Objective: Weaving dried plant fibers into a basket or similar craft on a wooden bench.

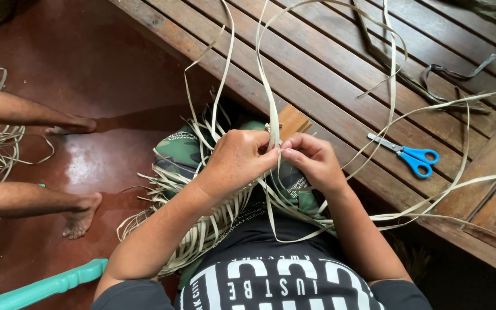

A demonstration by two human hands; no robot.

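Pale dried leaf strips (pixel 271 109) rise in long loops from between the two hands, which meet over the person's lap. The left hand (pixel 237 162) and the right hand (pixel 312 161) are pressed fingertip to fingertip, both pinched shut on the same few strips at the edge of a small woven piece (pixel 202 224). That piece lies across the lap, near the slatted wooden table (pixel 340 74); only a short stretch looks plaited, as far as can be judged, while many loose ends fan out to the left and trail right over the table, so most of the weaving seems left to do. Blue-handled scissors (pixel 407 152) lie on the table to the right, apart from the hands. Another person's bare feet (pixel 78 215) stand on the red floor (pixel 104 69) at far left, beside more strips.
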